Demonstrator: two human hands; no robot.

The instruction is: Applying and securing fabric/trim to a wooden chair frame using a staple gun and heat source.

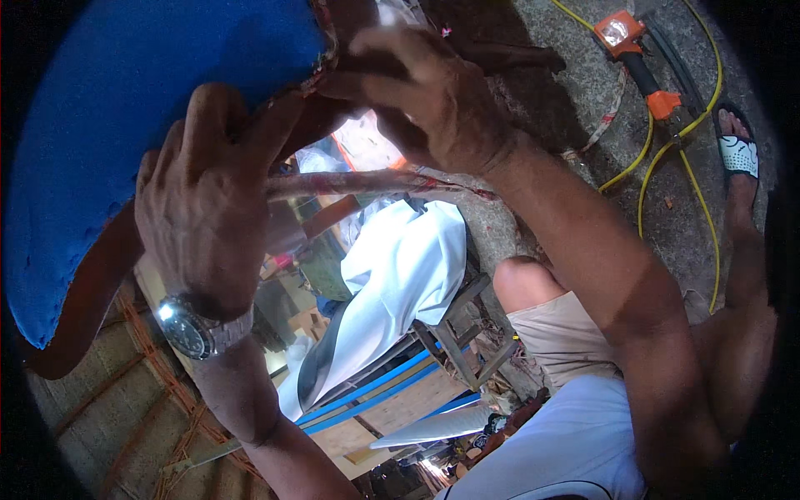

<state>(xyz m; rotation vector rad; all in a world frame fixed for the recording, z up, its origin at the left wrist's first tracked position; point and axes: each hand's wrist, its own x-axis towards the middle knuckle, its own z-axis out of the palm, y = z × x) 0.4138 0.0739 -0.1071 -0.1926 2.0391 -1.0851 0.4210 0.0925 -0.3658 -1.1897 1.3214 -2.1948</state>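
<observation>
A blue padded piece [92,92] with a ragged brown border fills the upper left. My left hand [200,196], wearing a metal watch [196,333], grips that border with curled fingers. My right hand [425,100] is at the top middle, its fingers bent over the frayed dark edge beside the blue piece; what lies under the fingertips is hard to make out. Below both hands a narrow bar [350,183], wrapped in mottled strips, runs crosswise.
An orange-and-black power tool [640,71] and yellow hose [717,258] lie on concrete at right. White fabric [400,258] drapes over a wooden stand [458,350] below the bar. A sandalled foot [737,146] and bent knee [529,292] are at right.
</observation>
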